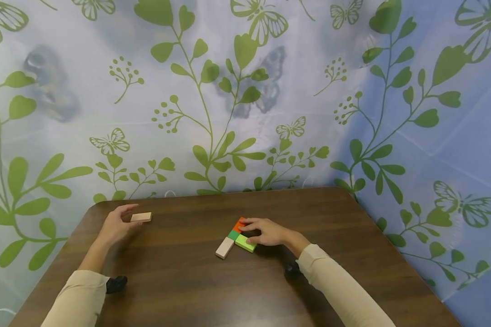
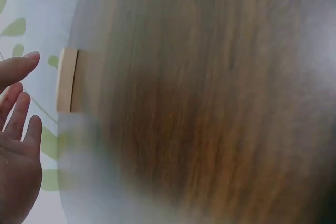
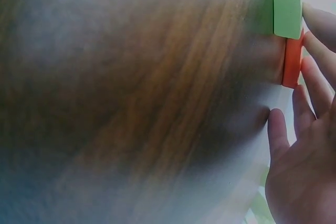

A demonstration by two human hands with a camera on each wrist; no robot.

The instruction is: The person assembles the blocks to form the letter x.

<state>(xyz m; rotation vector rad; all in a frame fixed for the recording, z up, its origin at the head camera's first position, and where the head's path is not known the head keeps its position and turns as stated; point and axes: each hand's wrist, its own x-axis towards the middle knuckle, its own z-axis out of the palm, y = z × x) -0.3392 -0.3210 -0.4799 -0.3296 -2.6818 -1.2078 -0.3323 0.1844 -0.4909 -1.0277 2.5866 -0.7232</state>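
Note:
At the far left of the table lies a plain wooden block [image 1: 141,217], also seen edge-on as a wooden block [image 2: 66,81] in the left wrist view. My left hand [image 1: 116,223] is beside it, thumb and fingers spread, with a gap to the block in the left wrist view. Near the centre, an orange block [image 1: 237,224], a dark green block [image 1: 233,235] and another plain wooden block [image 1: 225,248] form a slanting row. A lime-green block [image 1: 245,243] branches off to the right. My right hand [image 1: 266,232] reaches over them, fingertips at the orange block and thumb at the lime-green one.
The blocks lie on a dark brown wooden table [image 1: 180,272]. Behind it and to the right hangs a pale curtain [image 1: 147,113] with green leaves and butterflies. A black device [image 1: 116,284] is worn at the left wrist, another black device [image 1: 292,270] at the right.

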